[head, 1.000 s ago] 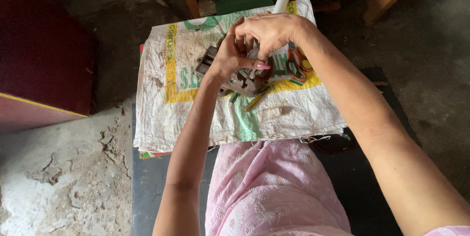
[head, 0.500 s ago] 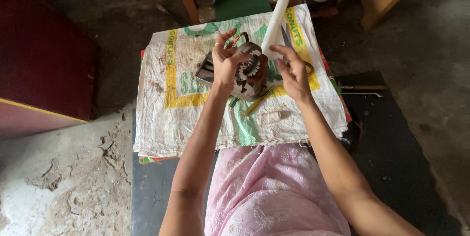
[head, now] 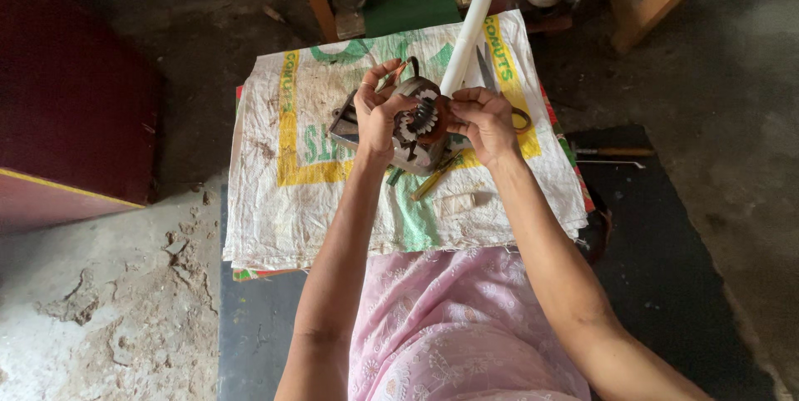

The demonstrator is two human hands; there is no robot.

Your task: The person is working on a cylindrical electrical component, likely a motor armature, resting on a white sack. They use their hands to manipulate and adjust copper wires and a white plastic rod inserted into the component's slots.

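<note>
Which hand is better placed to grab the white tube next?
Right, probably. The right hand grips the right side of the rusty motor part, and the white tube lies just beyond its fingers. The left hand holds the far side, with the part between it and the tube.

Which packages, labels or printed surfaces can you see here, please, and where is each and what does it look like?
Printed woven sack: spread flat over the work surface beneath both hands, rectangular, white with a yellow border band and green lettering and shapes, smudged with dirt.
Second printed layer: only its red and green edges peek out under the sack at the right; too little shows to tell its kind.
No screens or signs are in view.
</note>
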